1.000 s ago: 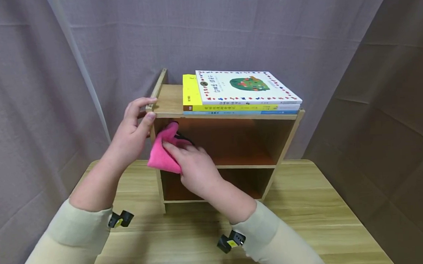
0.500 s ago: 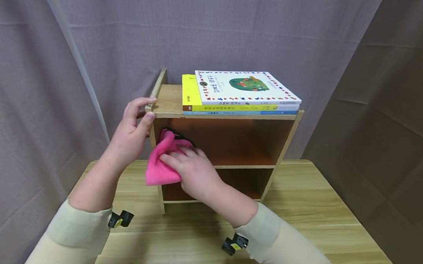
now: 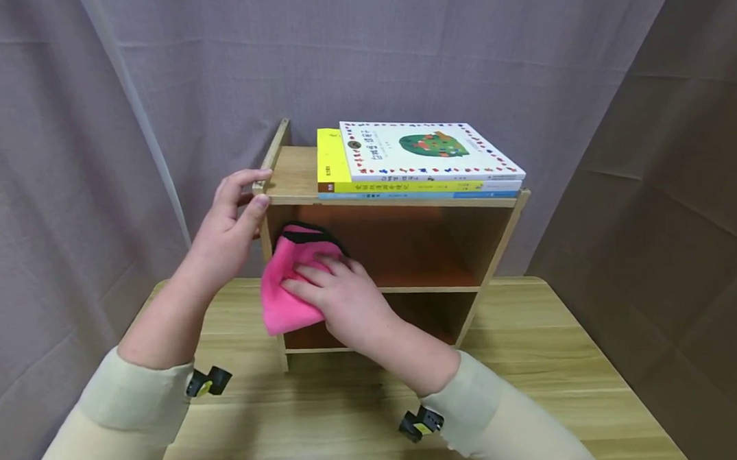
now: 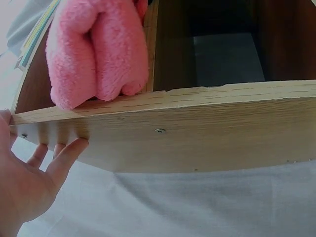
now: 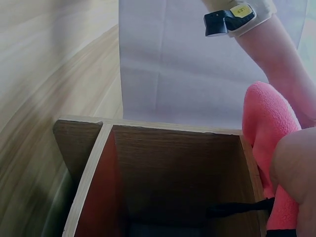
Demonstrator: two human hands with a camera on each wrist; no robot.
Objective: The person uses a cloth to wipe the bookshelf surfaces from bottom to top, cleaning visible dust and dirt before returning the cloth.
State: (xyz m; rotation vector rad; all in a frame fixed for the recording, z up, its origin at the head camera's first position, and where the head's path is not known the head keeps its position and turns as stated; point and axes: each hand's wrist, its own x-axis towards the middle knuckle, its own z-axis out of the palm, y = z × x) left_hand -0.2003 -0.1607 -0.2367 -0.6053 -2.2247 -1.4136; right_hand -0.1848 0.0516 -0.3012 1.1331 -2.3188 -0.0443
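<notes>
A pink plush cloth with black trim lies across the front of a small wooden bookshelf, at the left of its upper compartment. My right hand holds the cloth from the front, its fingers spread over the fabric; part of the cloth is hidden behind them. At the shelf's top left corner, my left hand grips the side panel, with the thumb at the front edge. From the left wrist, the fingers of that hand lie against the panel's outer face, and the bunched cloth overlaps the panel's front edge.
Several books lie stacked on the shelf top: a white picture book uppermost, a yellow book beneath it. The shelf stands on a wooden table. Grey curtains hang behind and on both sides.
My right hand has moved down and slightly to the right with the cloth, whose top edge has dropped from just under the shelf top. The left hand has stayed at the corner.
</notes>
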